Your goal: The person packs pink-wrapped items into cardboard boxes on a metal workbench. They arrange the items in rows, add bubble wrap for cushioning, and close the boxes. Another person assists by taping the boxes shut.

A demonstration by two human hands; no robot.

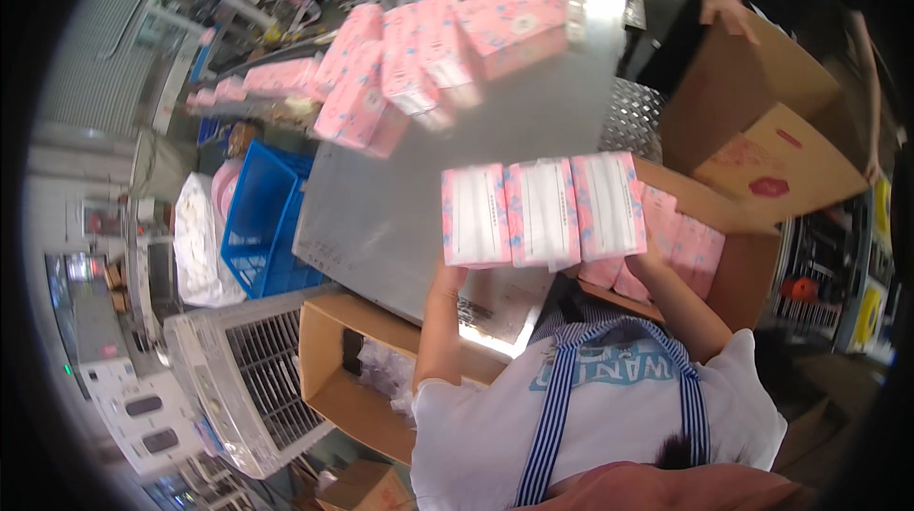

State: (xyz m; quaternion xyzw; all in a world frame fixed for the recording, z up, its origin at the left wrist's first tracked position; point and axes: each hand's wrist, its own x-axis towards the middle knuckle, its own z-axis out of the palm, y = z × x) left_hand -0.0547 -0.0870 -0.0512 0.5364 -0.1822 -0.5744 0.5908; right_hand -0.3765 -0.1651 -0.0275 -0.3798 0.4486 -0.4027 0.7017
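A row of three pink and white tissue packs [543, 213] is held up in front of me, white ends facing up. My left hand [453, 275] grips the row at its left end, and my right hand [649, 259] presses on the right end. Most fingers of both hands are hidden behind the packs. Just right of the row, partly under my right arm, an open cardboard box [747, 268] holds several pink packs [693, 246]. Farther off, several more pink tissue packs [433, 40] lie loosely grouped on the metal table [381, 206].
Another person's hand [728, 14] rests on an open carton [790, 149] at the far right. To the left stand a blue crate [267, 216], a white sack [198, 249] and a grilled machine [271, 382]. Beside my left arm, a cardboard box [328, 378] contains clear plastic.
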